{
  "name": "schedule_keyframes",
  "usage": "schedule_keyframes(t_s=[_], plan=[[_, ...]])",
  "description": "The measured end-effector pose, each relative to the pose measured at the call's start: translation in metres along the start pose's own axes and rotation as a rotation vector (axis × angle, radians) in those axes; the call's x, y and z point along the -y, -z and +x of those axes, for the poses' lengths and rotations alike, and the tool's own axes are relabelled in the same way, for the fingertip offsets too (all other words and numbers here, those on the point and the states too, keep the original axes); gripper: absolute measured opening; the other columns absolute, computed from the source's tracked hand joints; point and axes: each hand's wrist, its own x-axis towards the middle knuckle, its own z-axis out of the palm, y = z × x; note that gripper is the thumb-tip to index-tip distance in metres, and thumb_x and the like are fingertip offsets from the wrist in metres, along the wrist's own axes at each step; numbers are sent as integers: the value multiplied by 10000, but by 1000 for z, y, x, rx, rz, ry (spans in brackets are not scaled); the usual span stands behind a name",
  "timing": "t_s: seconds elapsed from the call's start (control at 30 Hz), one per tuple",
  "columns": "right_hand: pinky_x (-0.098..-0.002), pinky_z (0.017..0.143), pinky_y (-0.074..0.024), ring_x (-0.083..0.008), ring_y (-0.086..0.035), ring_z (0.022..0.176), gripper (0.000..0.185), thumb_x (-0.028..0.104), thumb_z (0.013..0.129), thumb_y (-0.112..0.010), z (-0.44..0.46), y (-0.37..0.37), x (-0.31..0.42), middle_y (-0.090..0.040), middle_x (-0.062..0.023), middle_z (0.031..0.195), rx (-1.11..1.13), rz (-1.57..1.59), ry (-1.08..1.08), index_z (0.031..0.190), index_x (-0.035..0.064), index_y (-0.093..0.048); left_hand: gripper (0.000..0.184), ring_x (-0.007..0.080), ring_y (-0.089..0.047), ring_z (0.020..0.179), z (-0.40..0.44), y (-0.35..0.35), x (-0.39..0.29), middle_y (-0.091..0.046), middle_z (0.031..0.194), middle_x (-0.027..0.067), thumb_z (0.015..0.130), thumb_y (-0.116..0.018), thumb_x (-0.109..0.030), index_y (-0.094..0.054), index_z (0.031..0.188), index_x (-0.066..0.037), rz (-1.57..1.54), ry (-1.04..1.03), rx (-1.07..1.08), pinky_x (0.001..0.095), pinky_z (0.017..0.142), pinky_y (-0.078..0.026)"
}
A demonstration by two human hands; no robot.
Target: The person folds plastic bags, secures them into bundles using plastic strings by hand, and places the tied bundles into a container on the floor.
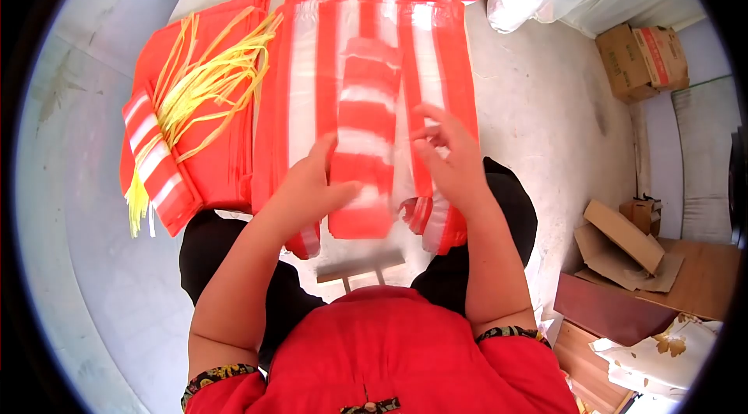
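Observation:
A folded bundle of red-and-white striped plastic bags (368,133) lies lengthwise on top of a larger flat stack of striped plastic bags (304,63). My left hand (312,180) is at the bundle's left edge, thumb and forefinger spread apart, the thumb reaching over its lower part. Its other fingers are mostly hidden. To the right of the bundle my right hand (452,161) hovers over the stack, fingers loosely curled and apart, with nothing visible in them. The stack's handle ends (444,227) hang down at the near edge, by my knees.
Left of the stack are red plastic sheets or bags (210,157) with a bunch of yellow strips (214,79) and a smaller folded striped bundle (160,161) on them. Cardboard boxes (643,63) stand far right. Opened cardboard (631,246) lies on a brown cabinet (705,281) at right.

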Motion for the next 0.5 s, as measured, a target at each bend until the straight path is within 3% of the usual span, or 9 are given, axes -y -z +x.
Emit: schedule_keyframes(t_s=[0.1, 0.23, 0.33, 0.5], plan=[[-288, 882, -537, -159, -678, 1064, 470, 59, 1023, -599, -3, -8, 8, -614, -108, 1447, 145, 6, -133, 1486, 22, -524, 890, 349, -683, 1117, -6, 11, -23, -662, 1241, 239, 833, -788, -276, -376, 1570, 4, 347, 88, 44, 399, 959, -545], [-306, 921, -542, -187, -674, 1120, 548, 62, 1047, -569, -2, -17, 13, -567, -139, 1517, 162, 185, -226, 1575, 43, -423, 938, 408, -553, 1300, -8, 9, -13, -539, 1416, 260, 806, -806, -266, -355, 1591, -19, 441, -228, -140, 447, 1058, -494], [-336, 974, -543, -226, -650, 1198, 652, 93, 1077, -544, -5, -29, 5, -485, -181, 1589, 127, 519, -202, 1660, 86, -254, 951, 437, -416, 1444, -1, -5, 0, -434, 1531, 266, 777, -828, -271, -380, 1578, -25, 482, -446, -269, 483, 1146, -424], [-405, 1062, -517, -292, -608, 1287, 765, 303, 1129, -479, -14, -39, 20, -403, -217, 1630, 123, 790, -382, 1695, 162, 16, 974, 427, -258, 1565, 3, -24, -2, -288, 1674, 225, 785, -841, -339, -376, 1595, -63, 462, -576, -269, 520, 1243, -303]])
